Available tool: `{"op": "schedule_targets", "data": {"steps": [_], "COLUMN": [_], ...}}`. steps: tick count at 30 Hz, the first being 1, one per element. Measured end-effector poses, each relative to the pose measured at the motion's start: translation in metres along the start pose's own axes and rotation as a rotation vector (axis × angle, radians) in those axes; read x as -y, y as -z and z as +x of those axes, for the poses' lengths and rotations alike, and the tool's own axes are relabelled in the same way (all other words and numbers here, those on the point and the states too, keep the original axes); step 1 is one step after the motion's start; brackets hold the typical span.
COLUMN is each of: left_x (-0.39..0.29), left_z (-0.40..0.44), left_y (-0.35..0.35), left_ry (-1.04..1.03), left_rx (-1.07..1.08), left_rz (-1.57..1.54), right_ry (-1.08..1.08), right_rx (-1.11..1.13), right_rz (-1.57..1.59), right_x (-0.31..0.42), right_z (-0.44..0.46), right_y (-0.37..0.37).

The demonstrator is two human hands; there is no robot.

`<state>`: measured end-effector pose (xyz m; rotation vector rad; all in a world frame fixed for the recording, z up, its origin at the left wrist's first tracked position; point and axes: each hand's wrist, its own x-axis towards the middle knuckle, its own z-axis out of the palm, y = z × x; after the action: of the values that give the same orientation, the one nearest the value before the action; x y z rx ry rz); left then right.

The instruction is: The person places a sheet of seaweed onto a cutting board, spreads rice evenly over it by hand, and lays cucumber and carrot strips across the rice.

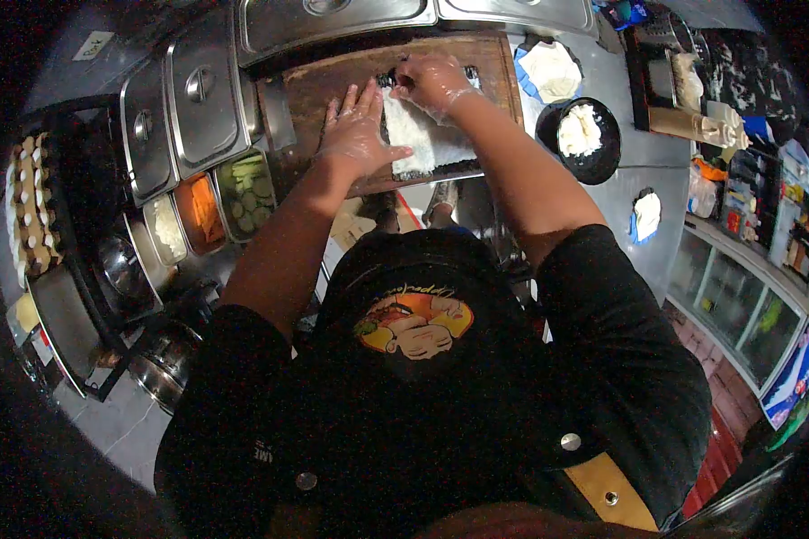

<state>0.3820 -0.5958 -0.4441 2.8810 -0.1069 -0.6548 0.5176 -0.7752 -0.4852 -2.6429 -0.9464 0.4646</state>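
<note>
A layer of white rice (411,135) lies on a dark sheet (461,169), which looks like nori, on a wooden cutting board (310,76). My left hand (360,135), in a clear plastic glove, rests spread at the sheet's left side, its thumb reaching over the rice. At the far edge, my gloved right hand (433,85) has its fingers curled down onto the sheet. What those fingertips grip, if anything, is hidden. To the right stands a black bowl (609,144) with a white clump of rice (580,130) in it.
Left of the board are lidded steel containers (202,108) and open pans of cucumber (247,193), orange strips (202,211) and a pale filling (166,231). Folded white cloths (551,72) lie on the steel counter (620,202) at right. An egg tray (36,202) sits far left.
</note>
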Motion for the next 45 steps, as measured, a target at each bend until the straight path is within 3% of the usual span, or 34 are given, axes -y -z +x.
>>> {"op": "schedule_targets", "data": {"steps": [4,16,22,24,34,38,45], "left_x": [0.001,0.004,0.021,0.025,0.02,-0.024,-0.083], "left_z": [0.001,0.01,0.026,0.029,0.041,0.06,0.089], "left_y": [-0.007,-0.007,-0.01,-0.006,-0.002,0.002,-0.015], "left_ry": [-0.004,0.01,-0.092,-0.116,-0.305,-0.395,-0.546], "left_rx": [0.006,-0.043,-0.176,-0.126,-0.163,-0.195,-0.286], "left_rz": [0.003,-0.031,-0.057,-0.029,0.092,0.092,0.109], "right_ry": [-0.006,0.039,-0.022,-0.184,-0.612,-0.645,-0.6], "right_rx": [0.04,-0.162,0.02,-0.1,-0.219,-0.243,-0.17], "right_rz": [-0.006,0.091,0.126,0.299,0.739,0.857,0.697], "right_x": [0.014,-0.005,-0.008,-0.01,-0.086,-0.083,-0.065], "right_z": [-0.008,-0.001,0.003,-0.02,-0.185,-0.236,-0.272], "right_y": [0.009,-0.005,0.014,0.033,0.07,0.066,0.072]}}
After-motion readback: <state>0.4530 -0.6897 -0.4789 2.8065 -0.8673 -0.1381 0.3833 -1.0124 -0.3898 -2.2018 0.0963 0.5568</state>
